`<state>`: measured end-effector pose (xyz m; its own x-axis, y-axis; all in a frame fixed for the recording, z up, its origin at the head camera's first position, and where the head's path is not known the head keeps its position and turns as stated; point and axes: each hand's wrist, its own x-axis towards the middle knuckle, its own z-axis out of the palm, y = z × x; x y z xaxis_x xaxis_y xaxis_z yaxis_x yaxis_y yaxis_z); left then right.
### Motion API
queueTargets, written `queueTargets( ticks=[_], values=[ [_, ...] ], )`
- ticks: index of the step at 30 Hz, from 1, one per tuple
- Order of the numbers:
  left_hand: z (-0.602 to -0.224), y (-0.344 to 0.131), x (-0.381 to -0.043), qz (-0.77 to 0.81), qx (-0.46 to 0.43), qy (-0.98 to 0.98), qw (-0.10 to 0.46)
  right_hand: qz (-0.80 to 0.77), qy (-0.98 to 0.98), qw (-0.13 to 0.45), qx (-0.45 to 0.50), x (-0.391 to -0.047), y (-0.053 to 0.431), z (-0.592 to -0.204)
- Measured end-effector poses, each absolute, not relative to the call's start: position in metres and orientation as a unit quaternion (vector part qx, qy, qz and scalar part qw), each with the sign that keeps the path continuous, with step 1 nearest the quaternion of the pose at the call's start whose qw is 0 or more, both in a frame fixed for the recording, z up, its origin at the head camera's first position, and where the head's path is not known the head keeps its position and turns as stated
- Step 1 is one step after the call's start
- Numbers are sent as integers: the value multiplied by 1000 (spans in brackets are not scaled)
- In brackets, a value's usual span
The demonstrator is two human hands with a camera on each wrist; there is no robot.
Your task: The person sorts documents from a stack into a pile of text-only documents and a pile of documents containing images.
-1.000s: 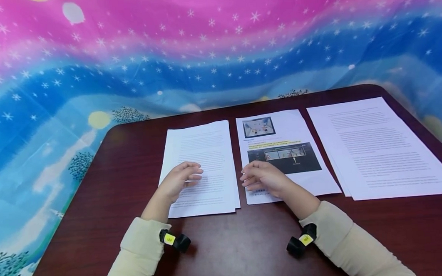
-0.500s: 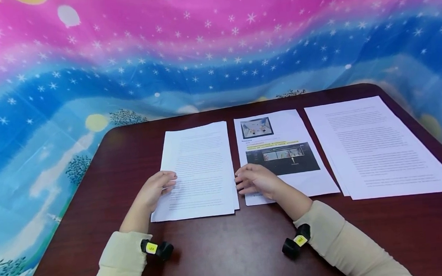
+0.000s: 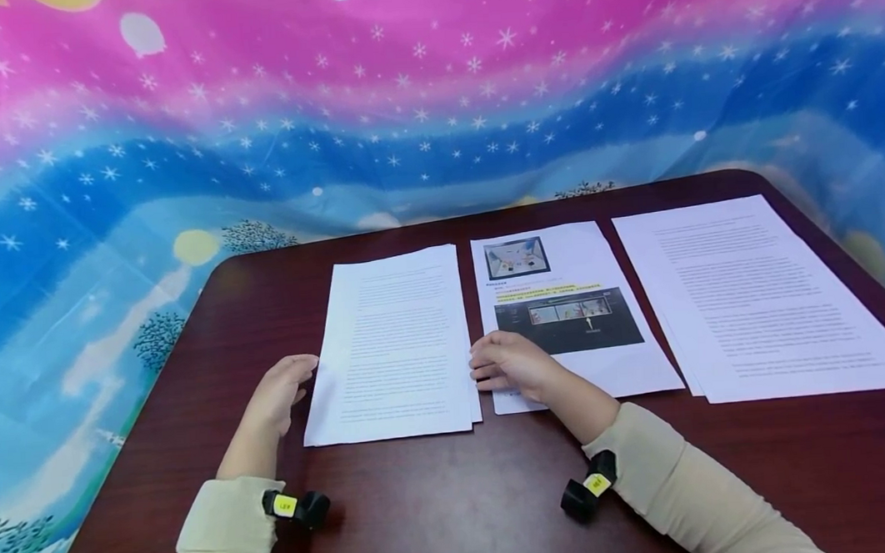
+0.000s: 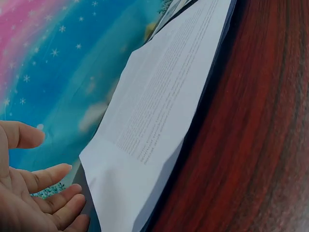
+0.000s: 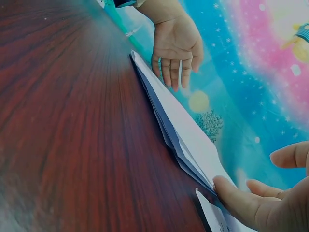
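Observation:
A stack of printed paper [image 3: 393,346] lies on the table in front of me, its sheets slightly out of line at the right edge. Beside its left edge is my left hand [image 3: 274,395], fingers relaxed and holding nothing. My right hand [image 3: 513,363] is at the stack's right edge, over the left side of a second printed sheet [image 3: 568,370] with pictures and yellow highlighting. In the right wrist view, a fingertip of the right hand [image 5: 260,198] comes right at the edge of the stack [image 5: 178,121]. The left wrist view shows the left hand [image 4: 41,193] with spread fingers.
A third pile of printed pages [image 3: 767,301] lies farther right on the dark red wooden table [image 3: 439,502]. Behind the table hangs a pink and blue snowflake cloth [image 3: 403,103]. Both wrists wear black cameras on cream sleeves.
My left hand has moved left, from above the stack to beyond its left edge. My right hand has shifted slightly left toward the stack's right edge.

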<state>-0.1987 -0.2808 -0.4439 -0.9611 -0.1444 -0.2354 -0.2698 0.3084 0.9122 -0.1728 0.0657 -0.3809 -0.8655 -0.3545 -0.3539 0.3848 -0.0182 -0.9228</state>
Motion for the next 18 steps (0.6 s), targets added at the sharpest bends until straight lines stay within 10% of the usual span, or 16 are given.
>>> queueTargets(
  ticks=[18],
  values=[
    [-444, -273, -195, 579, -148, 799, 67, -734, 635, 234, 57, -174, 54, -384]
  ],
)
